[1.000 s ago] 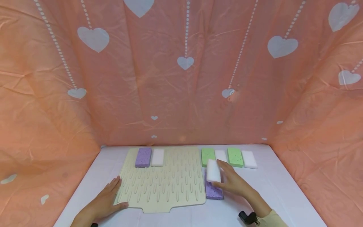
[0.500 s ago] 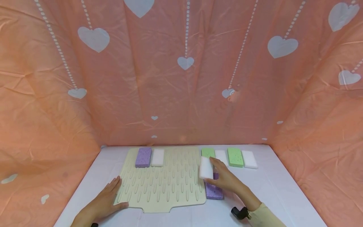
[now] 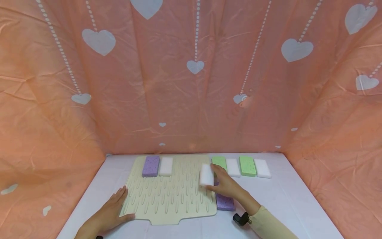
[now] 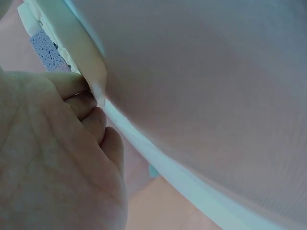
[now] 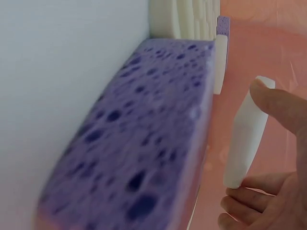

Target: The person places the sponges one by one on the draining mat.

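My right hand (image 3: 224, 183) holds a white sponge (image 3: 206, 174) by its two ends, thumb at one end and fingers at the other. In the right wrist view the white sponge (image 5: 247, 136) shows edge-on, away from the surface. It overlaps the right part of the cream ridged mat (image 3: 167, 199) in the head view. My left hand (image 3: 111, 210) rests at the mat's left edge with its fingers straight. At the mat's far left lie a purple sponge (image 3: 151, 166) and a white sponge (image 3: 165, 166), side by side.
Right of the mat lies a purple sponge (image 3: 225, 201), partly under my right hand. Behind it stand a green sponge (image 3: 219, 161), a white sponge (image 3: 233, 167), another green sponge (image 3: 247, 166) and another white sponge (image 3: 262, 168) in a row. An orange curtain (image 3: 191, 106) encloses the table.
My right hand has carried the white sponge left, from above the near purple sponge to over the mat's right side. My left hand has stayed put.
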`<state>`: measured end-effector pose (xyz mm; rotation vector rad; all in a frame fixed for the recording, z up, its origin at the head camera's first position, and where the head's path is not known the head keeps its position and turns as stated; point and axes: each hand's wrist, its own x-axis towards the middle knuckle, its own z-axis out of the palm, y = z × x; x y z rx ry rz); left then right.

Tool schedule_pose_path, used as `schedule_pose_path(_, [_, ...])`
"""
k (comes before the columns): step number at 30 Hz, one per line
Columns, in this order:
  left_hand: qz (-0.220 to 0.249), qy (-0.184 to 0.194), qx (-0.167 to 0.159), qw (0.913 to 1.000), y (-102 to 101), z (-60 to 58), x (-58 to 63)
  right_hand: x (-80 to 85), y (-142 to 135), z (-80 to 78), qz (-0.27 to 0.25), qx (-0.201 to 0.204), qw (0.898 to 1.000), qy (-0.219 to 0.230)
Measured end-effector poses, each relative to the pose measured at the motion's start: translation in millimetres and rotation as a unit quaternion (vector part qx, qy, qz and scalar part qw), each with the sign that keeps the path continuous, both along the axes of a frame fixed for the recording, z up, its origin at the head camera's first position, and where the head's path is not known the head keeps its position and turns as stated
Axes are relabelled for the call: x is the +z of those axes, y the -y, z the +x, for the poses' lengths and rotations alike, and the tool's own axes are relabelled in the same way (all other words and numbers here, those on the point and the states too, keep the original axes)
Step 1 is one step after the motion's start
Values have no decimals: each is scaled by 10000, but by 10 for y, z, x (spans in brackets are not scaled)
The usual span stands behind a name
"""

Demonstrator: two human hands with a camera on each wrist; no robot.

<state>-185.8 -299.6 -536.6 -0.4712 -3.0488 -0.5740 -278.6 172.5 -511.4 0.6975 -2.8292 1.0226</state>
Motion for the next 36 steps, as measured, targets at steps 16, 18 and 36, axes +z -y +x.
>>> schedule_pose_path(16, [-91,-180,-59,9998,-6,-8,5,73,437,-340,780,540,9934,-644])
schedule_pose_path(18, [-92,-171,-55,9998,-5,-13,2,87,482,-377,764,504,9938,-629])
schedule_pose_path(36, [-38,61,40,10000,-4,-23,10,87,828,-632,1104,406,9931,-26])
